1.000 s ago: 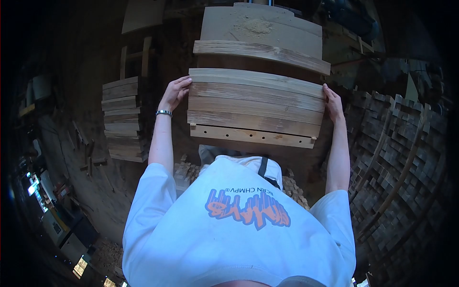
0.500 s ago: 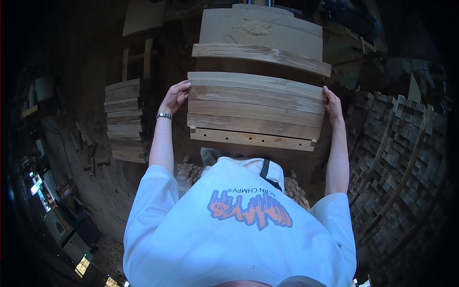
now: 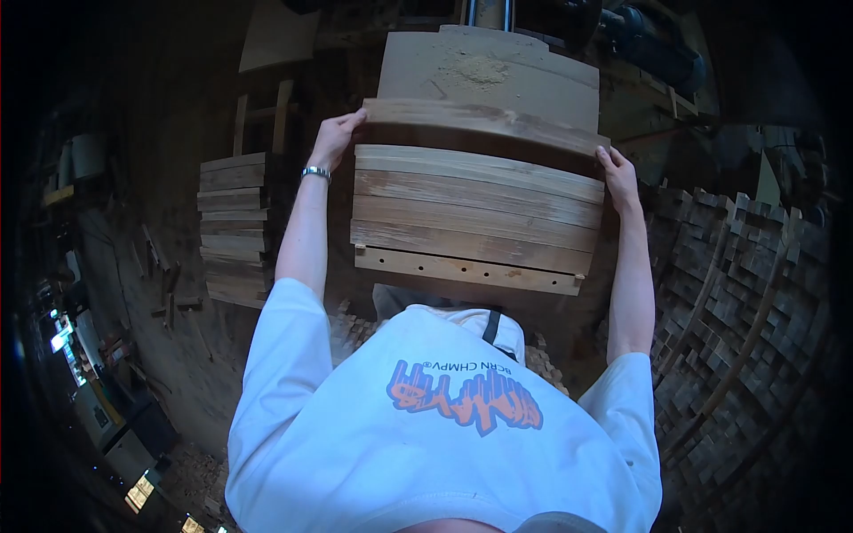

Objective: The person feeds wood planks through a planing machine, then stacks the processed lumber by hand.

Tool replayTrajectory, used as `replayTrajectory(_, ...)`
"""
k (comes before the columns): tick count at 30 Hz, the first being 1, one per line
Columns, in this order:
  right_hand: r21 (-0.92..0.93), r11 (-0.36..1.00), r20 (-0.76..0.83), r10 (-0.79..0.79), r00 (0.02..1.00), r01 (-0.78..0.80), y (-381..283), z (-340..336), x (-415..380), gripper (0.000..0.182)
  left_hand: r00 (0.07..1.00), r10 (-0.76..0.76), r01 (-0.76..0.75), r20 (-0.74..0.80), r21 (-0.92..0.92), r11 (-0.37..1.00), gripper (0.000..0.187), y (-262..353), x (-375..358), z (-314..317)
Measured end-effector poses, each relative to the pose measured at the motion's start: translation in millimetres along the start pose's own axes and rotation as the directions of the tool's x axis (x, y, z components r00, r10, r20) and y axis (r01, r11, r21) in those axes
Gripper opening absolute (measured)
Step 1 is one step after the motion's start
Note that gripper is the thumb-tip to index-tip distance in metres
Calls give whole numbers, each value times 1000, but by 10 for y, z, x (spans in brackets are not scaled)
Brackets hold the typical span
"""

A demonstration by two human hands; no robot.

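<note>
A single wooden board [image 3: 484, 117] spans crosswise between my two hands, beyond a row of similar boards. My left hand [image 3: 336, 140] pinches its left end, fingers partly hidden. At the opposite end, my right hand [image 3: 619, 176] is closed with the thumb on the near side. Nearer to me, several boards [image 3: 475, 200] lie edge to edge, with a dark gap separating them from the held one. Along their near side runs a pale wooden strip [image 3: 466, 271] with several round holes.
A pale panel [image 3: 551, 75] carrying a sawdust heap [image 3: 478, 69] lies beyond the board. To the left is a stack of boards [image 3: 233, 226]. Many stacked wood blocks [image 3: 711, 302] fill the right side. A dark machine part [image 3: 657, 49] sits at the far right.
Both hands have moved forward from the ends of the near row to the separate far board and closed on its ends. That board now shows a smoother face.
</note>
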State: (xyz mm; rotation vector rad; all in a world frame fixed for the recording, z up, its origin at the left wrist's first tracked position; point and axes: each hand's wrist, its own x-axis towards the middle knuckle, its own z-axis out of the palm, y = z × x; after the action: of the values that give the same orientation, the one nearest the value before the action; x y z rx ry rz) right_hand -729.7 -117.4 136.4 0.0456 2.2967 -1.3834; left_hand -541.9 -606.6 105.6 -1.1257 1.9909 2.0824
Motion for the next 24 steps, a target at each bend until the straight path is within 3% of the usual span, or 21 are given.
replayTrajectory(3, 160, 987, 121, -26, 992, 6, 152, -65, -148, 43, 1000, 19, -19, 24, 17, 1000, 36, -178, -272, -59)
replayTrajectory(4, 156, 983, 73, 87, 994, -97, 112, -87, -292, 43, 1000, -8, 8, 6, 29, 1000, 36, -229, -355, -59)
replayTrajectory(5, 157, 983, 76, 88, 993, -99, 157, -98, -307, 43, 999, -39, 40, -14, 39, 998, 36, -274, -437, -63)
replayTrajectory(7, 364, 905, 216, 148, 965, -221, 356, -150, -309, 43, 1000, -6, 6, -5, 15, 1000, 37, -300, -509, -95)
replayTrajectory(8, 374, 903, 263, 116, 958, -212, 385, -158, -276, 43, 999, -25, 26, 30, -30, 999, 36, -252, -517, -95)
replayTrajectory(12, 380, 902, 223, 127, 966, -206, 418, -169, -246, 43, 991, -70, 87, 110, -154, 984, 35, -222, -429, -147)
replayTrajectory(19, 272, 937, 247, 154, 957, -221, 369, -193, -260, 48, 970, -89, 138, 228, -208, 968, 35, -190, -318, -192)
replayTrajectory(21, 241, 940, 236, 185, 954, -242, 394, -195, -293, 49, 950, -176, 229, 258, -192, 954, 35, -176, -260, -184)
replayTrajectory(24, 122, 979, 171, 142, 975, -164, 534, -190, -377, 49, 969, -113, 160, 218, -213, 964, 39, -232, -386, -159)
